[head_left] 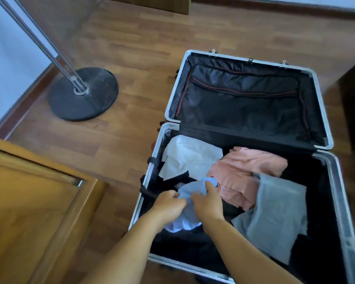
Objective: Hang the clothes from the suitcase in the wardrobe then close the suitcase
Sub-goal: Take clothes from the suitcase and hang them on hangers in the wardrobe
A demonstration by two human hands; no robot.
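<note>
I have both hands down in the near-left corner of the open suitcase, which lies flat on the floor with its lid spread away from me. My left hand and right hand are both curled tight around the blue shirt, bunching it between them — a two-handed grab that I judge is meant to free it from the pile in one piece. Beyond it, along the left edge, sits a white garment; a pink one fills the middle and a grey one drapes toward the right edge. All four are inside the lower half, none hung yet. The metal rim stands just beside my left wrist, so I would lift straight up rather than drag sideways. There is open floor to the left, though the stand and the wooden panel narrow that way out.
</note>
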